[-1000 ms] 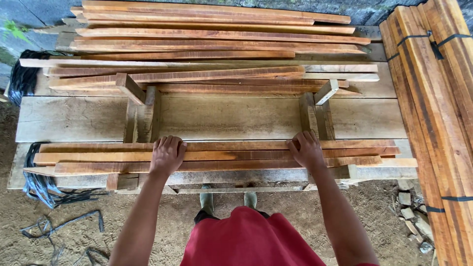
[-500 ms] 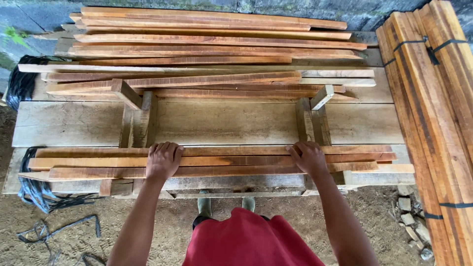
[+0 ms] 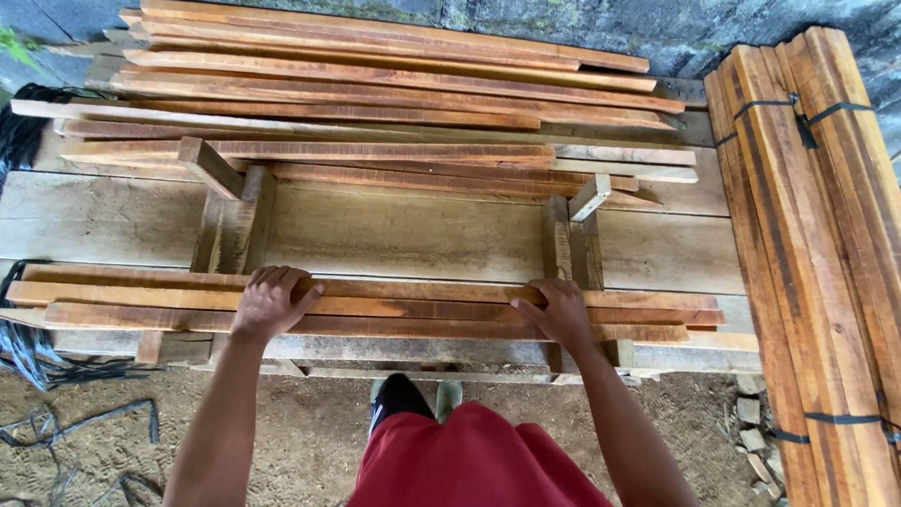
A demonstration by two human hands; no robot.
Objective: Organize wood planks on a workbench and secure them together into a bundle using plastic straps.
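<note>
Three long reddish wooden slats point(image 3: 413, 308) lie side by side along the near edge of a rough plank workbench point(image 3: 404, 235). My left hand point(image 3: 269, 302) rests palm down on them, fingers curled over the far slat. My right hand point(image 3: 558, 312) lies on the same slats further right, fingers spread across their tops. Behind the slats two upright wooden block jigs stand on the bench, the left jig point(image 3: 225, 221) and the right jig point(image 3: 571, 239).
A loose pile of long slats point(image 3: 375, 103) covers the back of the bench. Strapped bundles of slats point(image 3: 817, 244) lie to the right. Black plastic strapping point(image 3: 56, 376) trails on the dirt floor at left. Small stones point(image 3: 751, 432) lie by the bundles.
Both hands stay on the near slats. The view has swung to the right, so the bench and slats sit further left and lower in frame, and the slats look squared up.
</note>
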